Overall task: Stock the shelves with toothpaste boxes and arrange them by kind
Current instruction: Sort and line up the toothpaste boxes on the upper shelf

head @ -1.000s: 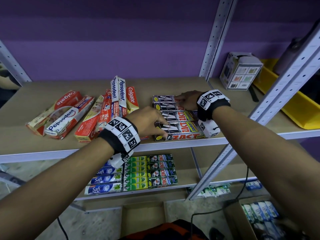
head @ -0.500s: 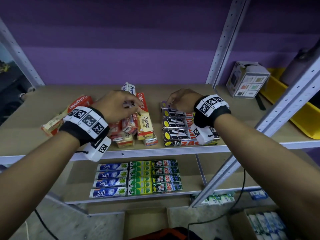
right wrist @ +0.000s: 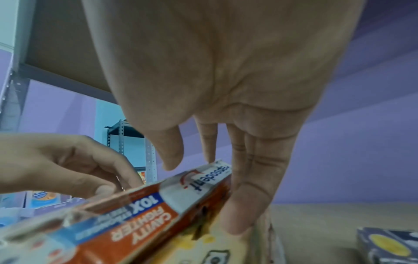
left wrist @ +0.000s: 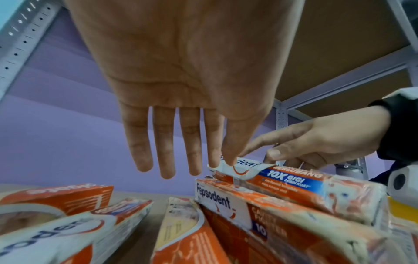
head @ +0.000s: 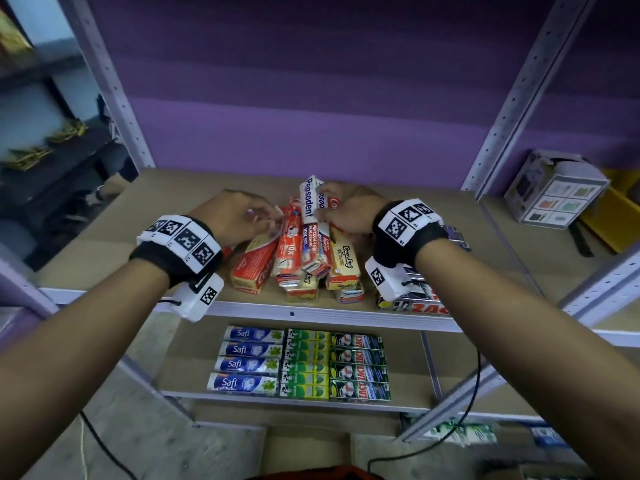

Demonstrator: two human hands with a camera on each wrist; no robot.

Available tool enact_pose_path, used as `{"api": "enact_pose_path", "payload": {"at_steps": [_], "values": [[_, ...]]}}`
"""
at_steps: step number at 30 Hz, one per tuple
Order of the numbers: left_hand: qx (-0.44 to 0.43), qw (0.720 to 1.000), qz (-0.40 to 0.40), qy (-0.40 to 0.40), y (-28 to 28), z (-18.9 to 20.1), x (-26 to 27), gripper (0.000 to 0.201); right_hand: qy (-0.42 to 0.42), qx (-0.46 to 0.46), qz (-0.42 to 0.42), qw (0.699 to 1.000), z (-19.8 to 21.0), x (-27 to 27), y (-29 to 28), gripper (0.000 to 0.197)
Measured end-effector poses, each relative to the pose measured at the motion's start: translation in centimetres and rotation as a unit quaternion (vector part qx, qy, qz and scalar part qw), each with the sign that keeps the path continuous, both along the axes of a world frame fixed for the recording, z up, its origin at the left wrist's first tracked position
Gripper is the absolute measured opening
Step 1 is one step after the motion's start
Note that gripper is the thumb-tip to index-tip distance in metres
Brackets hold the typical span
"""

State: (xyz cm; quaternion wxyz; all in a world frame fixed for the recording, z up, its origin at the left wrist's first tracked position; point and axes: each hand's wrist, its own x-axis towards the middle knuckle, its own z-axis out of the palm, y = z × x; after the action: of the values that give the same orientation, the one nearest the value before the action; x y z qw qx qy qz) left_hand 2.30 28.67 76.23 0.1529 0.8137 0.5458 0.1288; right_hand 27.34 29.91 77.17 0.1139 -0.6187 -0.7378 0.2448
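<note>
In the head view, a tilted Pepsodent box (head: 310, 206) is seen on top of the red pile on the upper shelf (head: 104, 251), between both hands.

In the left wrist view, the left hand (left wrist: 181, 80) is spread straight, fingertips touching the box end.

In the right wrist view, the right hand (right wrist: 226, 89) pinches its far end. The carton is judged light and crushable; the long sides are best gripped.

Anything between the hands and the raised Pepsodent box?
Nothing visible. The left hand touches the far end of the Pepsodent box with its fingertips; the right hand has fingers at its far end and right side.
</note>
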Motion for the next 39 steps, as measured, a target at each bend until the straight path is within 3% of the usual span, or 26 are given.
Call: {"api": "enact_pose_path", "payload": {"at_steps": [3, 6, 11, 20, 33, 39], "values": [[-0.010, 1.000, 0.005, 0.011, -0.1, -0.7, -0.7, 0.025, -0.020, -0.006, 0.030, 0.999, -0.5, -1.8, 0.0, 0.068], [-0.040, 0.999, 0.024, 0.007, -0.1, -1.1, -1.0, 0.019, -0.041, -0.003, 0.052, 0.998, -0.8, -2.7, 0.2, 0.066], [-0.100, 0.994, 0.027, -0.038, 0.0, -1.8, -0.3, 0.025, 0.130, -0.083, -0.022, 0.988, -1.0, -2.4, 0.0, 0.047], [-0.177, 0.978, 0.068, -0.084, 0.7, -2.2, 2.5, 0.042, 0.298, -0.082, -0.033, 0.950, -1.4, -0.3, -1.3, 0.048], [-0.199, 0.973, 0.108, -0.040, 2.4, -2.4, 5.7, 0.081, 0.326, -0.038, -0.066, 0.942, -0.2, 4.0, -2.9, 0.040], [-0.214, 0.972, 0.093, -0.043, 3.6, -2.5, 5.3, 0.087, 0.313, -0.049, -0.078, 0.945, -0.3, 4.4, -3.4, 0.040]]}}
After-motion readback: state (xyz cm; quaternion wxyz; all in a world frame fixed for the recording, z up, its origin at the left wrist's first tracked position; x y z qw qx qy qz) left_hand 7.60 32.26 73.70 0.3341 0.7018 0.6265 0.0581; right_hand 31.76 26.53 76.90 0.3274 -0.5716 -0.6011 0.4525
